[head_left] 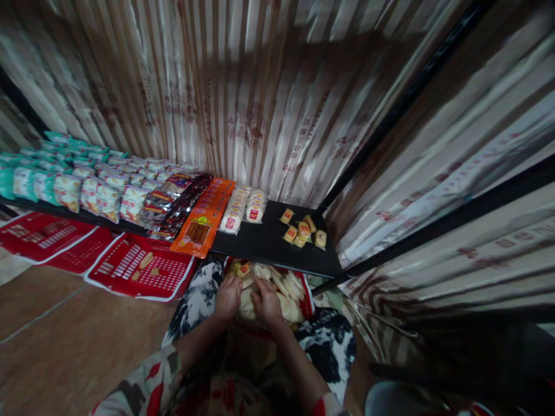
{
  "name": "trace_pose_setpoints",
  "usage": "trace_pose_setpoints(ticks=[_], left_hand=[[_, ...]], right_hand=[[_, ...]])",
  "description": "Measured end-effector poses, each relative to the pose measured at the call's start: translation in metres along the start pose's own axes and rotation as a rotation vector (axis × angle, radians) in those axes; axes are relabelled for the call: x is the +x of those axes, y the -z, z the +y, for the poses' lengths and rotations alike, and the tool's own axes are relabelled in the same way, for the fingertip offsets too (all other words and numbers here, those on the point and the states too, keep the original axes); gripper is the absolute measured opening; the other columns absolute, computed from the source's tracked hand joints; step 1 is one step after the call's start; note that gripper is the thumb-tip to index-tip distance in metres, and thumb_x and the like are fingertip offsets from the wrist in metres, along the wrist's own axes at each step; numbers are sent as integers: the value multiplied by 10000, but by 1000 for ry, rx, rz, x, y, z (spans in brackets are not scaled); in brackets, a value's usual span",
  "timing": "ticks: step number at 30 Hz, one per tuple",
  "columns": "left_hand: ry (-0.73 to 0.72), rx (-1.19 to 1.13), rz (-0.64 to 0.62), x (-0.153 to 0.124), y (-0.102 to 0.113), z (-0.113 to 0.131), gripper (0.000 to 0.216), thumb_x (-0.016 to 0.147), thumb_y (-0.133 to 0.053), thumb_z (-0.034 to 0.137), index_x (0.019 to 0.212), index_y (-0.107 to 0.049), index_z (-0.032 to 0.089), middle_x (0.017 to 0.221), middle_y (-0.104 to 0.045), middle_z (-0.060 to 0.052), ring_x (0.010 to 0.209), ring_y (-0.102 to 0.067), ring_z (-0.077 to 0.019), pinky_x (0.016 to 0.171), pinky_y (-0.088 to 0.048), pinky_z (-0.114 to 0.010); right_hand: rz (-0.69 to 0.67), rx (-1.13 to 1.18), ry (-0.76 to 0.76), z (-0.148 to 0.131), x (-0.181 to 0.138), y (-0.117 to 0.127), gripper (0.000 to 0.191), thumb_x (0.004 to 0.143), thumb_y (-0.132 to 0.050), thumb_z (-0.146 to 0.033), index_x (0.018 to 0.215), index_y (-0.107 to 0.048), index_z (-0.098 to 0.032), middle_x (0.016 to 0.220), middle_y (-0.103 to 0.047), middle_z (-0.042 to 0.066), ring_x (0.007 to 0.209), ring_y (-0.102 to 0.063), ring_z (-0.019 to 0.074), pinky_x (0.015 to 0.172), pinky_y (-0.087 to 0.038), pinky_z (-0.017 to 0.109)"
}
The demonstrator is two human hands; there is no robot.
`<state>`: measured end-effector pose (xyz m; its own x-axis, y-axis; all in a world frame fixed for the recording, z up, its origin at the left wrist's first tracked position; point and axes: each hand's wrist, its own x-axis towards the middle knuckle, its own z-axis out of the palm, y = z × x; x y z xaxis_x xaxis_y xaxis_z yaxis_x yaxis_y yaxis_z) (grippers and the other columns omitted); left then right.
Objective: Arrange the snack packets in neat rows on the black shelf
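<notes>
A red basket [309, 297] full of clear-wrapped pale, round snack packs [290, 309] sits between my knees, under the front of the black shelf. On its left side, my left hand [228, 296] reaches in with curled fingers, close to a small yellow wrapped cake [244, 269]. Beside it, my right hand [266, 300] bends its fingers down among the packs near a round, clear-wrapped piece [262, 271]. Both hands look closed, but the fingertips are hidden, so what they grip does not show.
On the black shelf [271, 254] lie several small yellow cakes [303, 230], two rows of white packs [255, 206], an orange packet [203, 219], dark packets [167, 202], and white and green bags [104, 196]. Red baskets [177, 271] stand below left. A striped curtain [269, 115] hangs behind.
</notes>
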<state>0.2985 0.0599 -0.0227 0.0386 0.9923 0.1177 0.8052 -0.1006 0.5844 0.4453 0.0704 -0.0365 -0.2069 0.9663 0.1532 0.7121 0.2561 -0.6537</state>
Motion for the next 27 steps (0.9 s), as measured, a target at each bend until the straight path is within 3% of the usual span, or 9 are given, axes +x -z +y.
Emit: trace_pose_setpoints(ticks=[4,7,12,15,19,27], left_hand=[[-66,-140,-18,9,19,7,312,893,-292,232,825,-590,170,823,-595,-56,817,-556,-172,772,-435,-292],[-48,-323,-61,22,34,9,268,871,-352,270,815,-599,183,823,-612,-29,809,-572,-154,759,-442,-269],[238,-786,31,44,44,8,240,802,-504,324,958,-585,160,871,-648,-34,776,-600,-131,699,-477,-247],[384,-987,-37,46,40,10,289,756,-582,275,1015,-555,148,868,-653,-38,737,-613,-111,639,-484,-217],[423,-1029,-225,40,33,16,237,744,-567,191,976,-567,142,807,-670,-25,642,-611,-91,512,-420,-163],[449,-1038,-82,51,22,26,190,759,-522,168,940,-565,130,745,-659,-17,564,-588,-81,490,-407,-167]], right_hand=[[38,-7,30,-7,6,13,379,750,-550,-231,1126,-587,-197,1174,-581,94,1088,-505,238,937,-397,398],[63,37,-12,-16,12,27,236,751,-574,-304,958,-634,-209,1008,-647,73,969,-555,235,863,-428,389],[59,400,-196,-26,23,41,253,745,-548,-442,795,-589,-197,728,-653,24,693,-597,182,657,-474,306],[90,659,-306,-27,30,42,368,678,-586,-544,777,-569,-190,683,-662,23,642,-611,176,604,-477,286],[109,794,-395,-26,37,41,442,574,-665,-575,752,-578,-180,645,-674,30,611,-627,183,573,-486,289],[128,810,-363,-20,43,33,432,606,-668,-511,865,-610,-169,763,-708,66,724,-659,204,666,-516,325]])
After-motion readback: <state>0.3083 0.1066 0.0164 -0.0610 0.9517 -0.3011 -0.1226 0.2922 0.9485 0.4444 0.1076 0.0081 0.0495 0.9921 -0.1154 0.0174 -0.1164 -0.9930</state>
